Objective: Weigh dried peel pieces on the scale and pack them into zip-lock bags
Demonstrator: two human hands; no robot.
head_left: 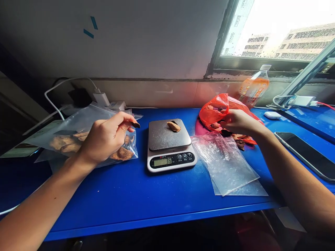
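My left hand (108,137) pinches a small dark dried piece (135,124) between thumb and fingers, just left of a kitchen scale (169,141). On the scale's steel plate lie a tan, curved dried piece (173,127) and a darker bit behind it, among fine crumbs. The scale's display is lit and seems to show 36, perhaps with a decimal point. My right hand (237,122) is at the mouth of a red plastic bag (229,101) of dark reddish-brown dried pieces (226,132). Its fingers are curled among them; what they grip is hidden.
A clear zip bag of brown dried pieces (121,153) lies under my left hand. Flat clear bags (232,170) rest right of the scale. Behind stand a bottle of orange drink (253,87) and a white charger (101,97). A phone (306,151) lies at the right.
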